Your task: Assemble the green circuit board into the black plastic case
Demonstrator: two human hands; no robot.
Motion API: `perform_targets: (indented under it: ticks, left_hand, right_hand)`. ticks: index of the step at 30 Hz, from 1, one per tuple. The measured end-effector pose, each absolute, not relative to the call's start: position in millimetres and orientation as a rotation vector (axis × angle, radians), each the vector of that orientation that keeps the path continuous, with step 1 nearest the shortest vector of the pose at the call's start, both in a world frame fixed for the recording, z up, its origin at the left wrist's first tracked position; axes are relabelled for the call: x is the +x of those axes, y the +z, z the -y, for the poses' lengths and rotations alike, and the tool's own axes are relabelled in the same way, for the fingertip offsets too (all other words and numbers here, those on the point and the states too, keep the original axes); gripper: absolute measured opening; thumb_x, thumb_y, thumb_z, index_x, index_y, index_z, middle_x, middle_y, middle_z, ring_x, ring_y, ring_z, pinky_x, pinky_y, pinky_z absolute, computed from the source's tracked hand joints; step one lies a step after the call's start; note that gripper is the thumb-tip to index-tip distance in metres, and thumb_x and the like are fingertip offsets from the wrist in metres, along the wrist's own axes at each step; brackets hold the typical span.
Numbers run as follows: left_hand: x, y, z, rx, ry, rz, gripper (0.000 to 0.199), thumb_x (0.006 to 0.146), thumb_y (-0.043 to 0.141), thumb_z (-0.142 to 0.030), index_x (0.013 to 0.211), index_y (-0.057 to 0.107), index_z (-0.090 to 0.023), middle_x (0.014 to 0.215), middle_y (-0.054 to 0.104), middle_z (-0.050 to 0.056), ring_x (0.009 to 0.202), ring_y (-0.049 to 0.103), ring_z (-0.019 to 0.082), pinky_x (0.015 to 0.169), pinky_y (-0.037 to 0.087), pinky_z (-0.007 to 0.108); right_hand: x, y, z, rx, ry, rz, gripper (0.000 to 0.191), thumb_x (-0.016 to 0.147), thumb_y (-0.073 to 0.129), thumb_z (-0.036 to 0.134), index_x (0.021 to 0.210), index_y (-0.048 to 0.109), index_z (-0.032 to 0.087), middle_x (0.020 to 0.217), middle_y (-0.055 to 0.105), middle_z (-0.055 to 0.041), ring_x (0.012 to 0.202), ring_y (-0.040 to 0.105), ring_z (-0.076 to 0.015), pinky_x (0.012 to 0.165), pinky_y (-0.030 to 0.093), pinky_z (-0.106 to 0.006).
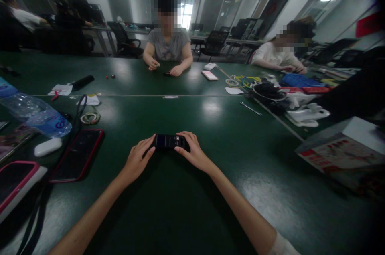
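A small black handheld device with a lit screen (165, 141) is held sideways between my two hands, just above the green table. My left hand (140, 151) grips its left end, thumb at the lower front edge and fingers behind. Around the right end closes my right hand (192, 150), its thumb also low on the front. White marks show on the right part of the screen, too small to read. What the fingers behind the device do is partly hidden.
Left on the table (186, 211) lie a red-edged phone (77, 155), a white case (48, 147), a bracelet (90, 117) and a plastic bottle (39, 112). Right are a wrench (251, 108), a box (345, 150) and tangled cables (267, 88). Two people sit across the table.
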State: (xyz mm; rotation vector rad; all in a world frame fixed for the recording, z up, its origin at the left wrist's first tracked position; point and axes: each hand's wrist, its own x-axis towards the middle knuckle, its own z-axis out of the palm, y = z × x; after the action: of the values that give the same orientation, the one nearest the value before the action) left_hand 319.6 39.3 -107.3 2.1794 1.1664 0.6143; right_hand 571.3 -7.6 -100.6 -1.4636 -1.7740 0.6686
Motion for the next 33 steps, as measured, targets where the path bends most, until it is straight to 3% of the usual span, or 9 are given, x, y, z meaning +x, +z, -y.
perform_targets:
  ticks: [9, 17, 24, 33]
  left_hand:
    - [320.6, -109.1, -38.0, 2.245, 0.539, -1.184, 0.05, 0.098, 0.03, -0.044, 0.146, 0.022, -0.034, 0.15, 0.036, 0.003, 0.137, 0.033, 0.024, 0.106, 0.031, 0.05]
    - [320.6, -109.4, -35.7, 2.301, 0.489, -1.185, 0.052, 0.099, 0.029, -0.045, 0.148, 0.017, -0.033, 0.151, 0.034, 0.003, 0.137, 0.032, 0.024, 0.106, 0.029, 0.049]
    - [320.1, -112.8, -36.4, 2.31, 0.501, -1.223, 0.056, 0.098, 0.03, -0.047, 0.149, 0.015, -0.029, 0.151, 0.035, 0.005, 0.136, 0.034, 0.023, 0.107, 0.031, 0.045]
    - [318.2, -114.8, -35.7, 2.277, 0.543, -1.221, 0.055, 0.098, 0.033, -0.046, 0.148, 0.019, -0.03, 0.146, 0.041, 0.007, 0.132, 0.039, 0.025, 0.104, 0.033, 0.048]
  right_hand:
    - [570.0, -102.0, 6.7, -1.476, 0.646, 1.787, 0.058, 0.09, 0.049, 0.05, 0.141, 0.034, 0.028, 0.13, 0.049, -0.0087, 0.125, 0.039, -0.0272, 0.105, 0.036, -0.05]
    - [570.0, -105.5, 4.9, -1.487, 0.642, 1.739, 0.054, 0.091, 0.048, 0.048, 0.14, 0.037, 0.027, 0.126, 0.053, -0.0092, 0.122, 0.042, -0.0268, 0.103, 0.037, -0.049]
    - [569.7, -105.7, 7.1, -1.458, 0.671, 1.673, 0.068, 0.085, 0.061, 0.041, 0.144, 0.028, 0.032, 0.134, 0.046, -0.0084, 0.124, 0.043, -0.0254, 0.105, 0.037, -0.048]
    - [570.2, -102.4, 7.0, -1.395, 0.671, 1.695, 0.051, 0.084, 0.064, 0.026, 0.131, 0.045, 0.031, 0.125, 0.054, -0.0053, 0.116, 0.051, -0.0233, 0.099, 0.043, -0.045]
